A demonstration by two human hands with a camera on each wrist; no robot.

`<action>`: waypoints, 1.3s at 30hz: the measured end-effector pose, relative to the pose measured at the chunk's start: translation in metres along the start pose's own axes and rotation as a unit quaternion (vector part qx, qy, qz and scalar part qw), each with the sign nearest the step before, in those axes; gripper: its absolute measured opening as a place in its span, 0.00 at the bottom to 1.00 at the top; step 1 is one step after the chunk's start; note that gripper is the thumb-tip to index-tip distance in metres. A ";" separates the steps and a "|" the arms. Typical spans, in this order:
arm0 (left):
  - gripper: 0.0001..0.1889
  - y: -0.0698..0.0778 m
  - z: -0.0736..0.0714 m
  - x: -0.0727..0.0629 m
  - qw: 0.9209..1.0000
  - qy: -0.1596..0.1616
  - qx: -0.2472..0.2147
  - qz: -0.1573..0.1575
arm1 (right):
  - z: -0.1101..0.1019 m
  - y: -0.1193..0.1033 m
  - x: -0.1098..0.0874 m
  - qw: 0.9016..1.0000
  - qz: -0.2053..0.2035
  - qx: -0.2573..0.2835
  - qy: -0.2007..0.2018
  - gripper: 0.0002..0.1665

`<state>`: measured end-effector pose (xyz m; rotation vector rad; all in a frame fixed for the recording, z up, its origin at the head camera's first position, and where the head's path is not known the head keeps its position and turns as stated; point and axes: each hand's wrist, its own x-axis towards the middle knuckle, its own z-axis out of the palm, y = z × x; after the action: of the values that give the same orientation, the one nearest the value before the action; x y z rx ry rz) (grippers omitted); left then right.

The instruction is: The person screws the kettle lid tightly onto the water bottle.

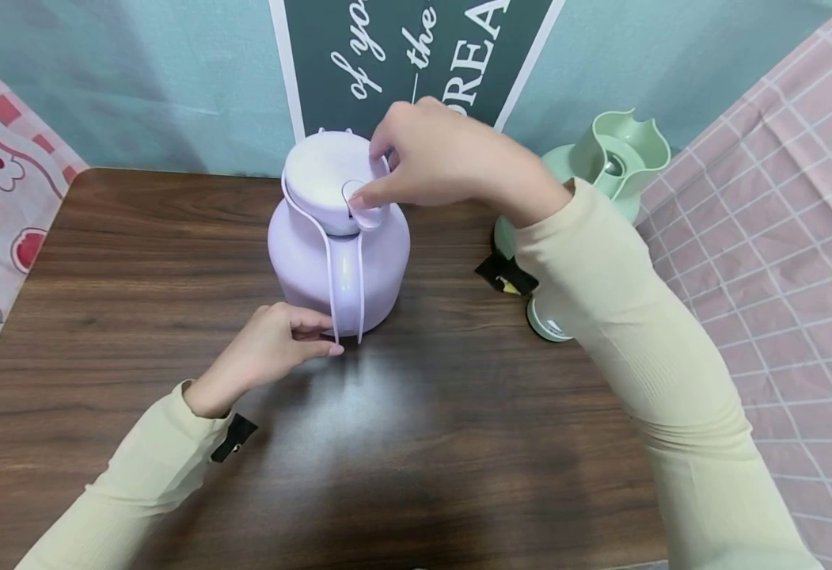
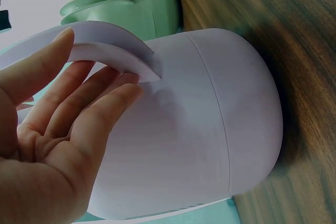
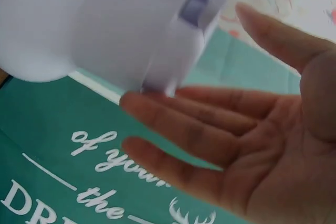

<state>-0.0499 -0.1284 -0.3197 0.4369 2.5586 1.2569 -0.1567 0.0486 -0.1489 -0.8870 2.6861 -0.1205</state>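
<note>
A lavender thermos jug (image 1: 380, 273) stands upright on the wooden table, its handle (image 1: 347, 285) facing me. My left hand (image 1: 273, 342) is at the lower part of this handle. In the left wrist view, the thumb lies over the handle (image 2: 107, 34) and the fingers curl beneath it, beside the jug's body (image 2: 178, 145). Over the round lid (image 1: 323, 166) is my right hand (image 1: 444, 154), thumb by the lid's front tab and fingers at its right side. The right wrist view, slightly blurred, shows those fingers (image 3: 184, 135) nearly straight along the lid's edge (image 3: 176, 45).
A green jug (image 1: 618, 162) with an open, wavy rim stands at the back right, partly behind my right sleeve. Below it, a small round object (image 1: 547, 323) shows at the sleeve's edge. A dark lettered sign (image 1: 416, 55) hangs behind the lavender jug.
</note>
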 end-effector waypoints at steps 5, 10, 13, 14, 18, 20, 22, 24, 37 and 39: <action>0.10 0.000 0.000 0.000 1.000 -0.001 -0.001 -0.003 | -0.009 0.014 0.001 0.998 -0.041 0.032 -0.031 0.17; 0.10 0.000 0.000 0.000 1.000 -0.002 0.001 -0.002 | -0.012 0.020 0.004 0.994 -0.066 0.063 -0.062 0.32; 0.10 0.000 0.000 0.000 1.000 -0.002 0.002 -0.001 | -0.011 0.022 0.007 0.993 -0.079 0.066 -0.065 0.35; 0.10 0.000 -0.001 -0.001 1.000 -0.002 0.002 -0.002 | -0.012 0.022 0.008 0.993 -0.080 0.063 -0.067 0.35; 0.10 0.001 -0.001 -0.001 1.000 -0.003 -0.002 -0.004 | -0.013 0.023 0.014 0.992 -0.088 0.050 -0.069 0.38; 0.10 0.001 -0.001 -0.001 1.000 -0.003 -0.003 -0.005 | -0.015 0.023 0.017 0.992 -0.092 0.046 -0.075 0.39; 0.10 0.001 -0.001 -0.001 1.000 -0.003 -0.003 -0.006 | -0.016 0.024 0.021 0.991 -0.093 0.045 -0.081 0.40; 0.10 0.001 -0.002 0.000 1.000 -0.003 -0.003 -0.006 | -0.018 0.024 0.023 0.991 -0.094 0.044 -0.087 0.40; 0.09 0.000 -0.002 0.001 1.000 -0.002 0.001 -0.005 | -0.015 0.020 0.022 0.995 -0.061 0.064 -0.045 0.41; 0.09 0.000 -0.002 0.001 1.000 -0.002 0.000 -0.005 | -0.013 0.019 0.021 0.996 -0.056 0.064 -0.032 0.40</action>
<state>-0.0515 -0.1296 -0.3183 0.4246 2.5555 1.2505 -0.1871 0.0511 -0.1453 -0.9834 2.5385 -0.2806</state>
